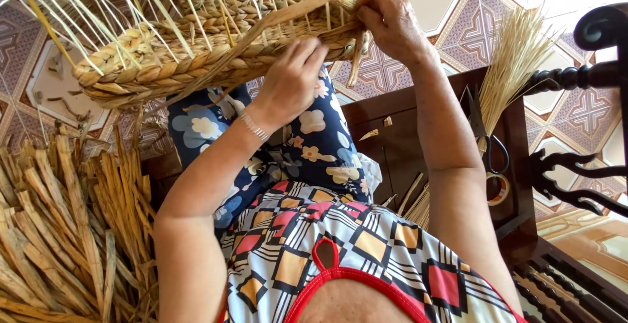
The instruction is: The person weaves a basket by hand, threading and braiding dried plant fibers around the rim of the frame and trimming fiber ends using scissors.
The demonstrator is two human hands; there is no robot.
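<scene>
A: Patterned floor tiles [458, 19] in brown and cream form the background; a dark wooden side table [392, 143] stands at the person's right. Where is the workpiece?

B: The half-woven basket of braided straw [163, 61] is held up over the lap, above the blue floral cloth [314, 140].

A: Hand status?

B: The left hand [291, 78] presses flat against the braided rim, fingers curled onto it. The right hand [389, 19] pinches a flat pale straw strand [261, 25] at the rim's right end. Both are closed on the work, slightly apart.

A: Step in hand?

B: Apparently binding the rim. The next pass likely needs steady strand tension.

A: Other items?

B: Black-handled scissors [487, 143] and a bundle of thin pale stalks [513, 61] occupy the table's far edge; dried flat reeds [59, 231] lie piled lower left.
</scene>
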